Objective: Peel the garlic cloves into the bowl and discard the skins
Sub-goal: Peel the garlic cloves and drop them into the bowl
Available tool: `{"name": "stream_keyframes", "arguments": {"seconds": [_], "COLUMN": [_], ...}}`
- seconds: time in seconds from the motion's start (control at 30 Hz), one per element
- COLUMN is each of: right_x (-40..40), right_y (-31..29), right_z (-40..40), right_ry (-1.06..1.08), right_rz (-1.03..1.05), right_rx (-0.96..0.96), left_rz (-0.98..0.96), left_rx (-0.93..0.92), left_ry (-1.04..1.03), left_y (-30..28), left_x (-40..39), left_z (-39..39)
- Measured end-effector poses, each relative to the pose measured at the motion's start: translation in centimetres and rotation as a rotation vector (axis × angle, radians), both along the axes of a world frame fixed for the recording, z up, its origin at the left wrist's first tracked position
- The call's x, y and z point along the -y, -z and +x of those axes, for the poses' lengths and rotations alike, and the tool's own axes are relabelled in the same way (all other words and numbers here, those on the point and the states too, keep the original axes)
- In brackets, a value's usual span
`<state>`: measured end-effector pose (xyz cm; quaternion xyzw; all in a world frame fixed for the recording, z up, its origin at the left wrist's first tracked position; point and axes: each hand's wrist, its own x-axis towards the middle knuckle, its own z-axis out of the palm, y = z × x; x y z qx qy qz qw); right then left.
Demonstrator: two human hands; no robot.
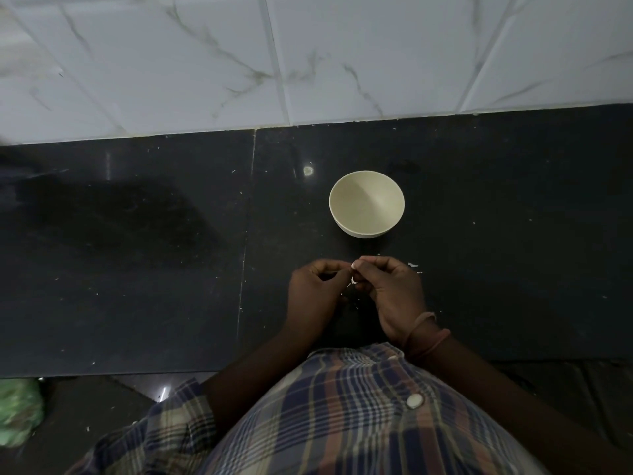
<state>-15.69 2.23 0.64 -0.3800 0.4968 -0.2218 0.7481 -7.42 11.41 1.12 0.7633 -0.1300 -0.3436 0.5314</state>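
At centre of the head view, my left hand (315,289) and right hand (390,289) meet above the black countertop (137,269), fingers of both curled inward. Between their fingertips sits 1 small pale garlic clove (353,275), pinched from both sides; its skin state is too small to tell. At 12 o'clock from my hands stands the cream bowl (366,204), well apart, upright. Pale skin flecks (413,265) lie at 3 o'clock, just beside my right hand. White marbled wall tiles (308,56) back the counter.
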Motion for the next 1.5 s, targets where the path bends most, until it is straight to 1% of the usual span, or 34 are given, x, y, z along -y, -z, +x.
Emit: {"name": "stream_keyframes", "arguments": {"seconds": [0.07,0.17,0.3,0.63,0.83,1.03,1.13,1.27,1.33,1.43,1.5], "right_x": [-0.1,-0.2,-0.3,0.1,0.2,0.5,0.8,1.2,1.3,1.3,1.4], "right_y": [0.0,-0.2,-0.6,-0.6,-0.8,-0.6,-0.8,-1.1,-1.2,-1.1,-1.1], "right_z": [-0.1,-0.2,-0.3,-0.5,-0.5,-0.7,-0.7,-0.8,-0.8,-0.9,-1.1], "right_ry": [-0.017,-0.056,-0.069,-0.115,-0.100,-0.189,-0.199,-0.175,-0.168,-0.170,-0.171], "right_rz": [-0.026,-0.088,-0.106,-0.085,-0.035,-0.114,-0.045,0.115,0.188,0.259,0.293], "right_rx": [-0.020,-0.041,-0.039,-0.060,0.001,-0.039,-0.009,0.063,0.101,0.140,0.157], "left_rz": [0.025,0.066,0.093,0.150,0.139,0.122,0.081,0.001,-0.045,-0.123,-0.148], "left_rx": [0.033,0.143,0.236,0.268,0.230,0.207,0.131,-0.080,-0.193,-0.354,-0.422], "left_ry": [0.005,0.044,0.100,0.207,0.196,0.230,0.239,0.228,0.178,0.044,-0.041], "left_y": [0.0,0.1,-0.4,-0.3,0.1,0.8,0.5,0.4,0.6,0.9,1.1], "left_x": [0.0,0.1,0.3,0.3,0.4,0.3,0.3,0.2,0.2,0.4,0.6], "left_z": [0.0,0.2,0.3,1.3,1.3,1.4,1.6,1.7,1.6,1.7,2.0]}}
